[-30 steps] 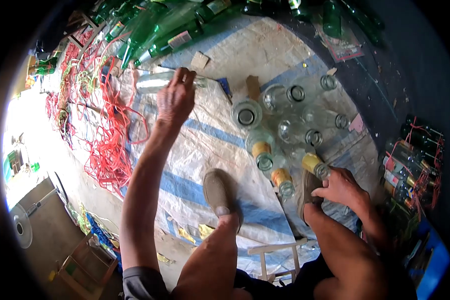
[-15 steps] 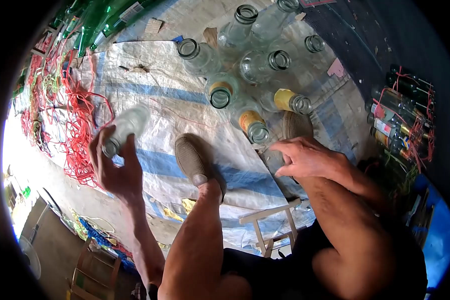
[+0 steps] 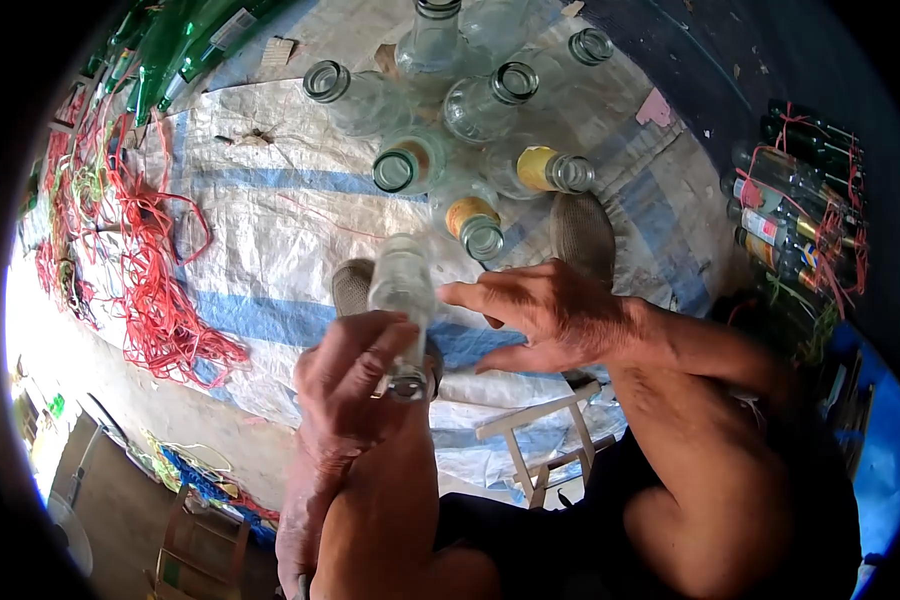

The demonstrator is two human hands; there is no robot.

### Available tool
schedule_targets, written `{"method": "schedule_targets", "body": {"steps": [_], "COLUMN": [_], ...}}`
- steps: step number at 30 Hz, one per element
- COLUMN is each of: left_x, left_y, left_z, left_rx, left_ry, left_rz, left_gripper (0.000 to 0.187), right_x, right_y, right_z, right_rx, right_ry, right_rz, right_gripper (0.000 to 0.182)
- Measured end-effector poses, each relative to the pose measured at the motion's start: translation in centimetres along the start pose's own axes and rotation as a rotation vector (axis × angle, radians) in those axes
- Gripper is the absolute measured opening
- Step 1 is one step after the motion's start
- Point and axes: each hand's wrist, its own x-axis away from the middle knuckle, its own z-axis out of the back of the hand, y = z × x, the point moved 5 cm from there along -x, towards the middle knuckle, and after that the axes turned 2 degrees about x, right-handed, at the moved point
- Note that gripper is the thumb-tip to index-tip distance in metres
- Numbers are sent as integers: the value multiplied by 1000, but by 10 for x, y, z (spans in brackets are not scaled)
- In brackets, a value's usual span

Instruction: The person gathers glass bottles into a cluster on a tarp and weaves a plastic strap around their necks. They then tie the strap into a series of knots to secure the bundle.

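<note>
A clear glass bottle (image 3: pixel 404 278) is gripped near its neck by my left hand (image 3: pixel 355 380), its mouth pointing down toward my lap. My right hand (image 3: pixel 560 318) is just right of the bottle, not touching it, with forefinger stretched out and fingers apart. Beyond both hands several clear glass bottles stand in a cluster on the sheet. One with an orange label (image 3: pixel 473 222) is nearest, and one with a yellow label (image 3: pixel 555 170) stands to its right.
A white and blue woven sheet (image 3: pixel 260 220) covers the floor. Red string (image 3: pixel 160 310) lies tangled at left. Green bottles (image 3: pixel 195 50) lie at the upper left, tied bottles (image 3: pixel 800 215) at right. A small wooden stool (image 3: pixel 540 440) sits between my legs.
My left hand has brought the bottle rightward to the middle, in front of my right hand. My right hand has shifted left toward it. The view has moved slightly.
</note>
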Motion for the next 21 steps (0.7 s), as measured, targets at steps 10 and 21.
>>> {"method": "schedule_targets", "body": {"steps": [10, 21], "left_x": [-33, -31], "left_y": [23, 9], "left_z": [-60, -80], "left_rx": [257, 428], "left_ry": [-232, -189], "left_rz": [-259, 0], "left_gripper": [43, 46], "right_x": [23, 64], "right_y": [15, 23], "right_z": [-3, 71], "right_rx": [144, 240], "right_ry": [89, 348], "right_rz": [25, -10], "right_gripper": [65, 53]}}
